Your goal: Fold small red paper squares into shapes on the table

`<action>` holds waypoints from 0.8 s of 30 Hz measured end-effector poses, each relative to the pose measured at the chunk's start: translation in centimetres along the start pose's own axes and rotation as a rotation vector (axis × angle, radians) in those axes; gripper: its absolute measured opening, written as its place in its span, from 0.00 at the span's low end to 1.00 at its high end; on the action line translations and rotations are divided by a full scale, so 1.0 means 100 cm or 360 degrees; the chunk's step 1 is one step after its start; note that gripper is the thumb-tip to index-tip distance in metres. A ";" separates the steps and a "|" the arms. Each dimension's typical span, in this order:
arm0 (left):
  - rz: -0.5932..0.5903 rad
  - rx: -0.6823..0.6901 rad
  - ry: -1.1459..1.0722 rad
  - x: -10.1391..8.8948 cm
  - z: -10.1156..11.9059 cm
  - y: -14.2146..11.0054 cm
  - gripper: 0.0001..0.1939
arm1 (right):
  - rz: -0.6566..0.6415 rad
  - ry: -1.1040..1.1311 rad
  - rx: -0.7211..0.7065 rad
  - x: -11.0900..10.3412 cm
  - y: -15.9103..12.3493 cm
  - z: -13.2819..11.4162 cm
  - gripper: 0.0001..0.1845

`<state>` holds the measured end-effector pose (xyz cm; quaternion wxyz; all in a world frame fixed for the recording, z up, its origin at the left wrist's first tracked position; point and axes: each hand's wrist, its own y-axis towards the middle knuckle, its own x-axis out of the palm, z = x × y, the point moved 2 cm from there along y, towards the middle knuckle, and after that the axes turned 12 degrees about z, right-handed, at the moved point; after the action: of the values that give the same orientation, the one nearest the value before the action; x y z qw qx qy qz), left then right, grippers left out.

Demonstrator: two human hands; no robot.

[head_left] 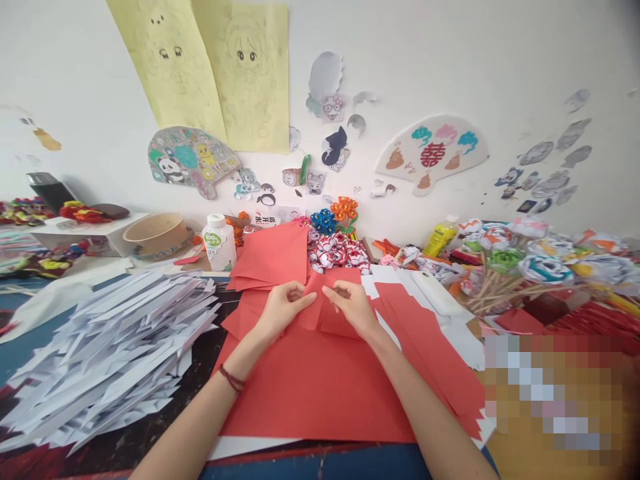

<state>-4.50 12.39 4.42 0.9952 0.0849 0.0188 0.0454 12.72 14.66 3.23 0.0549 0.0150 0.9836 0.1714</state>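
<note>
A small red paper sheet (334, 313) lies partly folded on a big red sheet (320, 393) at the table's middle. My left hand (284, 305) pinches the small sheet's left side, fingers closed on its edge. My right hand (353, 303) pinches its right side the same way. The two thumbs nearly meet above the fold. A dark red cord circles my left wrist.
A large heap of white paper strips (110, 353) fills the left. More red sheets (273, 257) lie behind, with a white bottle (219, 241), a paper bowl (155, 233), paper flowers on sticks (530, 267) to the right, and a blurred patch at the lower right.
</note>
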 end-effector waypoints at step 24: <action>0.0135 -0.0202 -0.0218 0.004 0.000 -0.005 0.21 | -0.0193 -0.0070 0.0010 -0.004 0.000 -0.006 0.22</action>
<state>-4.03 11.94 4.33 0.9947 0.0252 -0.0559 0.0826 13.06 14.39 3.87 0.0868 -0.0408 0.9818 0.1642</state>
